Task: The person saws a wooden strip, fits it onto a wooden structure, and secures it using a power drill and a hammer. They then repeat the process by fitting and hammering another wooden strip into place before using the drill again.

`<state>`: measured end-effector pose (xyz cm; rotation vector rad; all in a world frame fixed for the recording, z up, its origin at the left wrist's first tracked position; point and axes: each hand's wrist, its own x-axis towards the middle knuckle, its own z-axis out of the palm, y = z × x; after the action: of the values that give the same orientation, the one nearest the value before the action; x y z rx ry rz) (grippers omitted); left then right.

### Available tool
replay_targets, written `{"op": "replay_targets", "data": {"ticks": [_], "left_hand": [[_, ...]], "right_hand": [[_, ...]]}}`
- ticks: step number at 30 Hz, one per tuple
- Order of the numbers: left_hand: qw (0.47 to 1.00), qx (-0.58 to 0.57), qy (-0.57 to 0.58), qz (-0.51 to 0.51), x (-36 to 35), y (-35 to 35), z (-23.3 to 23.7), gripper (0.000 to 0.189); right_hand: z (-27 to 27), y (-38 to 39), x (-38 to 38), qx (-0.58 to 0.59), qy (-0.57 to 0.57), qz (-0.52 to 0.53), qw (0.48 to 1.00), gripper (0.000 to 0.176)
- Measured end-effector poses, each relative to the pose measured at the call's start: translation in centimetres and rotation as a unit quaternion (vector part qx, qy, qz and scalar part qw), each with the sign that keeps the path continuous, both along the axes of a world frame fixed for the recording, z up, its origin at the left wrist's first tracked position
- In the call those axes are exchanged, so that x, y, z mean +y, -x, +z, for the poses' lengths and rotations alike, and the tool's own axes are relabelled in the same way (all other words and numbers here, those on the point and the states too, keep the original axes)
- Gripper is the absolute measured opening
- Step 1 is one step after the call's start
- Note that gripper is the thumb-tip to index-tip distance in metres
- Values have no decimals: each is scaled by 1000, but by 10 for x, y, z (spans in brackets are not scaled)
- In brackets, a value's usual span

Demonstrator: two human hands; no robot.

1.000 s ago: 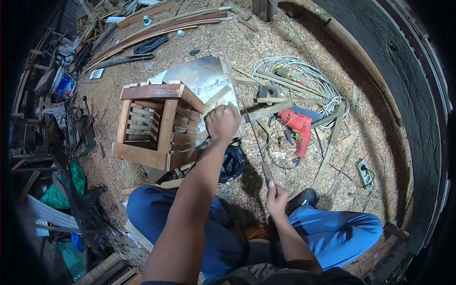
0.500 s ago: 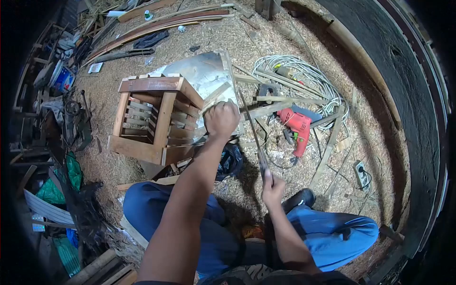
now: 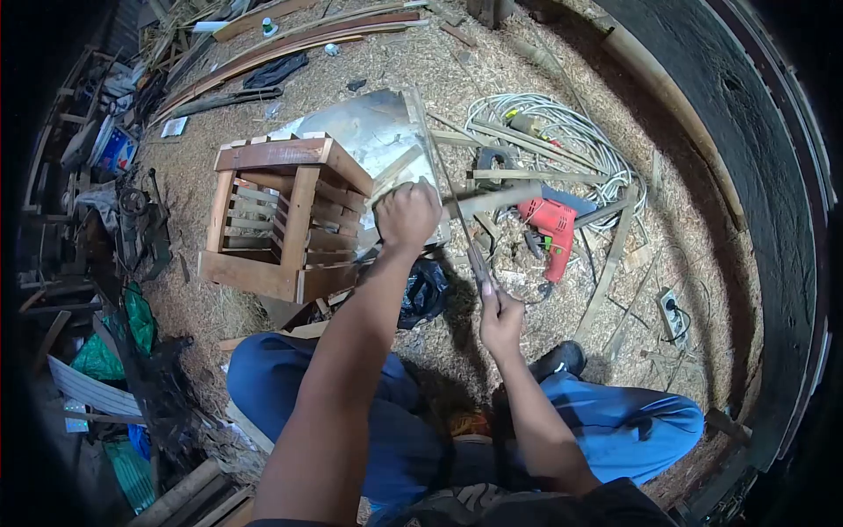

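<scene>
My left hand (image 3: 409, 213) is closed on a wooden strip (image 3: 496, 200), pressing it down beside the slatted wooden frame. The strip juts out to the right of the fist. My right hand (image 3: 502, 321) grips the handle of a handsaw (image 3: 475, 261), whose long thin blade shows almost edge-on. That blade points forward and crosses the strip just right of my left hand. To the left stands the slatted wooden frame (image 3: 301, 220), open toward me, with slats along its sides. Beyond my left hand lies a pale, stained sheet (image 3: 364, 123).
A red power drill (image 3: 550, 230) lies to the right, near a coil of pale cable (image 3: 606, 154) and loose wood strips. Further right is a white power strip (image 3: 673, 316). A black plastic bag (image 3: 425, 294) sits below my left hand. Shavings cover the ground (image 3: 421, 66).
My right hand and the handsaw have shifted slightly forward and left along the cut line. My left hand stays on the strip. The whole view has tilted a little.
</scene>
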<state>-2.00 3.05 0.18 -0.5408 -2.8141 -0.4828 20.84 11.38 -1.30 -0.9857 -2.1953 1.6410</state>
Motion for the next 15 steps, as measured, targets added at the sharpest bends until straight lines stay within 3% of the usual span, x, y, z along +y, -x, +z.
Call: {"op": "replay_targets", "data": {"ticks": [4,9,11,15], "left_hand": [[999,38,-22,-22,-1,-2,-7,35],[998,39,-37,-26,3,0,-6,36],[998,52,-27,-20,1,-3,0,35],[996,46,-58,-40,0,0,-4,36]], "right_hand": [[19,-16,-16,8,67,-28,997,54],[0,-11,-20,-4,40,-51,998,53],[10,-12,-21,23,190,-82,978,54],[30,-19,-16,166,259,-109,945,55]]}}
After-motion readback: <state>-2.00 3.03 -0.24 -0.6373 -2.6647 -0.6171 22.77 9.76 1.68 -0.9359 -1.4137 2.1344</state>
